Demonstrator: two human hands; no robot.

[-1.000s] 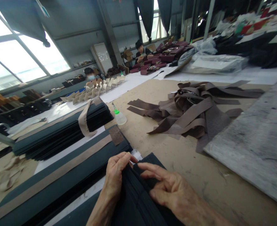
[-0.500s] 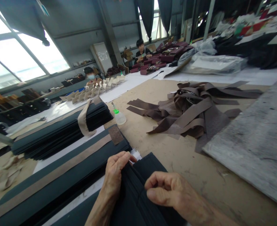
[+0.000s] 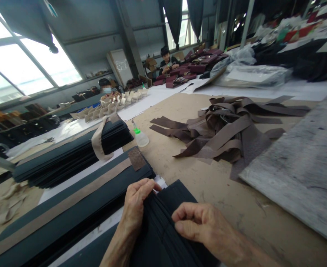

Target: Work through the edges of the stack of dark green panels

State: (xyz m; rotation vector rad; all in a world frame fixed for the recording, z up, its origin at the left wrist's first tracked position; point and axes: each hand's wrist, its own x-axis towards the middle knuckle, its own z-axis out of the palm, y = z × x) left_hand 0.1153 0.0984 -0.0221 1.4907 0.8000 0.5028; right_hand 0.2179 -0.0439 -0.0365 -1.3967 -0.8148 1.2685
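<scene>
Holding a fanned stack of dark sheets [image 3: 159, 241] by its far end with the left hand [image 3: 135, 204], its fingers bent and pressed together over the edge. Right hand [image 3: 205, 224] at the stack's right side, thumb and index finger curled close together; cannot tell if they pinch a sheet. Stack is at bottom center, left of bare tan tabletop [image 3: 208, 181]. Farther left, 2 more dark stacks; nearer one bears a taupe strip [image 3: 69, 203]. Beyond: green-capped squeeze bottle [image 3: 142, 139], tangled brown strips [image 3: 227, 135], gray board [image 3: 297, 170].
</scene>
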